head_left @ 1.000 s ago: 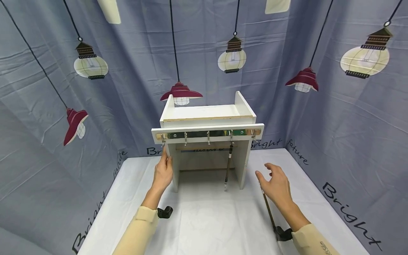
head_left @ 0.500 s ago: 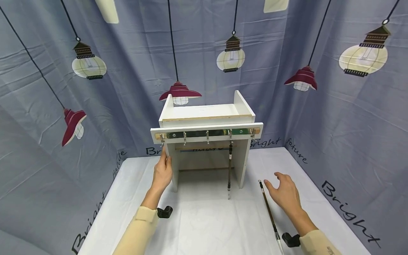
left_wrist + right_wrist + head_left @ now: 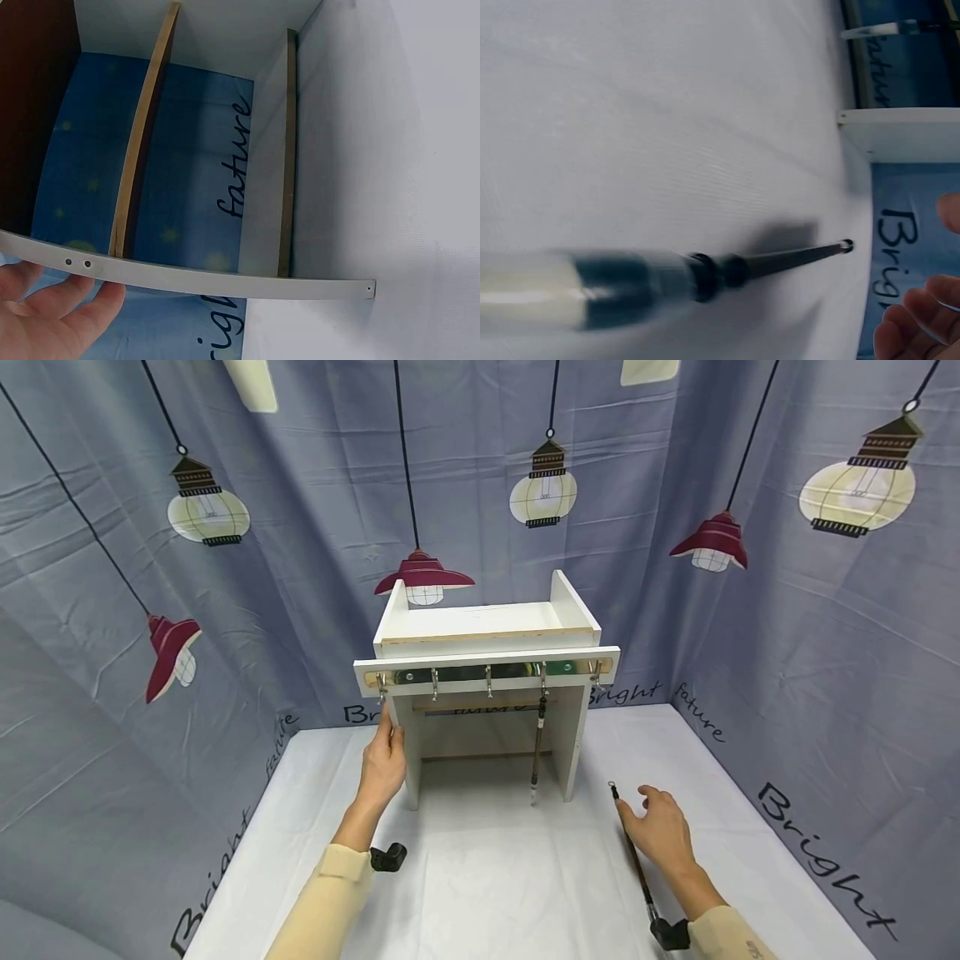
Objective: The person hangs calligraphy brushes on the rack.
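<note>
A calligraphy brush with a brown handle and pale tip hangs from a hook on the rail of a white wooden rack. My left hand rests against the rack's left side panel; in the left wrist view its fingertips touch the outer face. A second calligraphy brush lies on the table to the right, its looped end pointing to the back. My right hand is held beside its handle, fingers loosely bent, thumb overlapping the handle in the head view.
The rail carries several metal hooks. White cloth covers the table. A blue-grey curtain with printed lamps surrounds it on the back and sides. Black wrist cameras sit by both wrists.
My right hand moved right and toward me, then back left to the lying brush. The hanging brush sways on its hook. My left hand stays in place.
</note>
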{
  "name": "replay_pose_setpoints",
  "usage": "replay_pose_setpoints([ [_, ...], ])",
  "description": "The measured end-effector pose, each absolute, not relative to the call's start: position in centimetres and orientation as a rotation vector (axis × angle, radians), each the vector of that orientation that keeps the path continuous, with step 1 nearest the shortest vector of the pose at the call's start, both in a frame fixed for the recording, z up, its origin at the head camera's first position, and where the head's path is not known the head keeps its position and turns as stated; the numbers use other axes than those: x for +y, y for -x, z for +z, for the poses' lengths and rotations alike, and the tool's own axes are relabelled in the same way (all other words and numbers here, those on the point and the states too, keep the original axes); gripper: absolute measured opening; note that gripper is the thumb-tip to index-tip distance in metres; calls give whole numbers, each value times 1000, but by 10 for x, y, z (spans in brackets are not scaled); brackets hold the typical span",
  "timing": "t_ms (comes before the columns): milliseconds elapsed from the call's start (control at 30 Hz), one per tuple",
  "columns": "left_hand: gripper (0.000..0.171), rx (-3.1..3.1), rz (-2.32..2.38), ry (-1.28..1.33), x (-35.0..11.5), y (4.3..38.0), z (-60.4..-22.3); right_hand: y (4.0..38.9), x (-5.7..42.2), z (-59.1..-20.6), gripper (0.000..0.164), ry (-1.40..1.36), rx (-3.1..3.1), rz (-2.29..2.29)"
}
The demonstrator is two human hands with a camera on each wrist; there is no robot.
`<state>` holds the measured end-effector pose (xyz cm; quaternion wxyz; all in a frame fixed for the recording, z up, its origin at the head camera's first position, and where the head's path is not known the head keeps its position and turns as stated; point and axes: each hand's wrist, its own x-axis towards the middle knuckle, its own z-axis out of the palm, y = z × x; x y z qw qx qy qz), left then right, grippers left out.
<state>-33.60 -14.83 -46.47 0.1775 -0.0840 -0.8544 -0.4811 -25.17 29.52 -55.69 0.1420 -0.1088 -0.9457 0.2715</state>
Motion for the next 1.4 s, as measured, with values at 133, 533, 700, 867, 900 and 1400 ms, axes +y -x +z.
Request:
replay_pose_setpoints([
  [133, 60, -2416, -1365, 234, -148, 336, -465, 253, 293, -571, 61, 342, -2739, 786],
  [533, 59, -2415, -1353, 230, -147, 336, -467, 254, 282, -601, 48, 393, -2754, 751],
  [700, 59, -2413, -1352, 231, -147, 335, -467, 255, 282, -600, 41, 351, -2756, 710],
  [867, 59, -2411, -1353, 234, -148, 336, -466, 256, 282, -600, 33, 325, -2753, 685],
  [900, 59, -2411, -1353, 232, -148, 336, -466, 257, 283, -600, 32, 323, -2755, 676],
  [1400, 59, -2421, -1369, 222, -148, 335, -465, 258, 282, -596, 20, 278, -2765, 674],
])
